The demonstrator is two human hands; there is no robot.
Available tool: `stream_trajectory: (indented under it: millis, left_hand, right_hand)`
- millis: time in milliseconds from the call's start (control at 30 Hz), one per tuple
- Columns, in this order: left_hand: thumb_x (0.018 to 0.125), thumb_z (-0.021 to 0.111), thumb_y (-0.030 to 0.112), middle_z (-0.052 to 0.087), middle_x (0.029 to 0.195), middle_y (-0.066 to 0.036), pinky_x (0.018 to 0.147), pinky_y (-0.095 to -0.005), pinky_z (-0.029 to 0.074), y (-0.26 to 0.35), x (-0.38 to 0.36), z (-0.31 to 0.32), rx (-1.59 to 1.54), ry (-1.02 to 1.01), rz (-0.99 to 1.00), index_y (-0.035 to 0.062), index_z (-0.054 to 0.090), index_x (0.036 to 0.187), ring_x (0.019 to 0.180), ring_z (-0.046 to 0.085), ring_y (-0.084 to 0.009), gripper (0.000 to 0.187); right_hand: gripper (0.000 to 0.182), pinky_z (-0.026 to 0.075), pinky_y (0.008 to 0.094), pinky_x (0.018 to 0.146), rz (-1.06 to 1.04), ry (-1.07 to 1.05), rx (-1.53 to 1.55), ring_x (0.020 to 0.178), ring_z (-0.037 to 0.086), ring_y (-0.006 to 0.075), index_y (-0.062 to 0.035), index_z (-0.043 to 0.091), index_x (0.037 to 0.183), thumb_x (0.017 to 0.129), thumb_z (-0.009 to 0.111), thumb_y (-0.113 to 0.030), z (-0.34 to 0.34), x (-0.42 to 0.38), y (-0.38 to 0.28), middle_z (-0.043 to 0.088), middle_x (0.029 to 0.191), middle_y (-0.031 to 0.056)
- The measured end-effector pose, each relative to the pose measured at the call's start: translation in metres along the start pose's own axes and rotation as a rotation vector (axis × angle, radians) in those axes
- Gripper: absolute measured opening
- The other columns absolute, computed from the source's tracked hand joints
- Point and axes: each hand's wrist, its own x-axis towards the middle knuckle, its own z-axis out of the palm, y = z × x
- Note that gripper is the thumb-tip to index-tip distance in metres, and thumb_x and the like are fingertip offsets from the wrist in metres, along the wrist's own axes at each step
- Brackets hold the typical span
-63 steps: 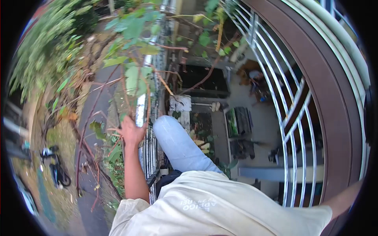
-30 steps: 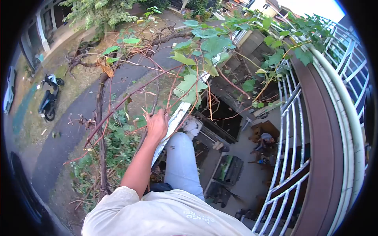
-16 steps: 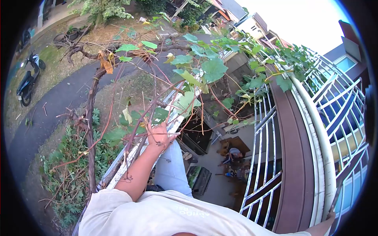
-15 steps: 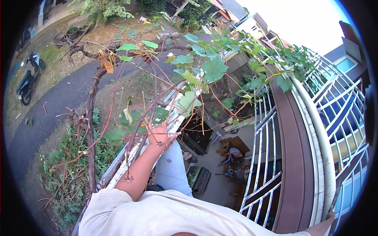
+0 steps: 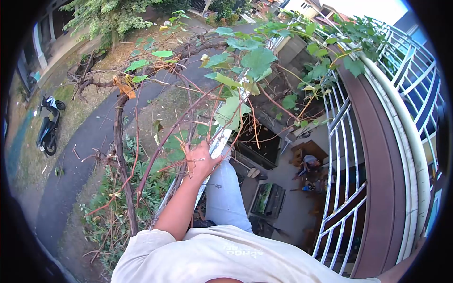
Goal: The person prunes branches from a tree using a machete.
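My left hand [image 5: 199, 160] is closed over the narrow white rail [image 5: 221, 141], its thumb on the right side and its fingers partly hidden by vine stems. Thin brown grapevine stems [image 5: 160, 146] cross just beside and above that hand. A pale green vine leaf [image 5: 231, 113] hangs over the rail beyond my fingers. At the lower right edge, my right forearm [image 5: 401, 270] reaches toward the cream-coloured rounded edge [image 5: 417, 188]; the hand there is lost in the dark rim of the view.
My jeans-clad leg [image 5: 228, 198] is beside the rail, high above a floor with a glass tank [image 5: 268, 200] and a seated person [image 5: 311, 162]. White metal bars [image 5: 347, 155] and a brown beam [image 5: 377, 165] stand to the right. A thick vine trunk [image 5: 121, 165] rises at left; a motorbike [image 5: 48, 125] is below.
The view has turned, so the scene sits further right. My left hand stays on the rail. My right hand, partly visible before at the lower right, has slipped into the dark rim.
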Motion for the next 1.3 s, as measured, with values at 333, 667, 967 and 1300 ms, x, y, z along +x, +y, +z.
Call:
stream_trajectory:
  millis: [333,667,967,1300]
  left_hand:
    - [0.077,0.083,0.059,0.072,0.109,-0.015,0.121,-0.0504,0.029,-0.011,0.001,0.008,-0.056,0.031,-0.044,0.0031,0.060,0.117,0.108,0.070,-0.0303,0.073]
    - [0.076,0.085,0.055,0.067,0.122,-0.012,0.109,-0.0469,0.040,-0.016,0.000,-0.004,-0.105,-0.087,-0.081,0.0052,0.059,0.128,0.123,0.061,-0.0295,0.076]
    - [0.073,0.088,0.054,0.068,0.119,-0.012,0.111,-0.0502,0.039,-0.016,-0.002,-0.007,-0.123,-0.066,-0.086,0.0079,0.059,0.127,0.120,0.063,-0.0283,0.076]
    - [0.067,0.088,0.059,0.073,0.105,-0.013,0.112,-0.0508,0.036,-0.017,0.005,0.003,-0.078,0.029,-0.042,0.0052,0.063,0.111,0.107,0.070,-0.0290,0.074]
  right_hand:
    - [0.063,0.039,0.0396,0.117,-0.347,-0.182,0.176,0.148,0.045,0.0311,-0.0091,0.039,0.162,0.111,0.046,-0.045,0.087,0.034,-0.279,0.049,0.158,0.0196]
    - [0.032,0.045,0.0288,0.049,-0.687,-0.699,0.821,0.073,0.058,0.0150,-0.0163,0.053,0.114,0.106,0.064,-0.045,0.392,-0.246,-0.357,0.057,0.089,0.0000]
    - [0.040,0.034,0.0226,0.051,-1.044,-1.404,1.087,0.063,0.044,0.0075,-0.0021,0.057,0.122,0.109,0.058,-0.040,0.507,-0.623,-0.548,0.051,0.085,0.0004]
    - [0.036,0.047,0.0278,0.054,-1.194,-0.926,1.802,0.066,0.055,0.0111,-0.0028,0.047,0.112,0.111,0.056,-0.037,0.661,-0.724,-0.619,0.055,0.083,0.0045]
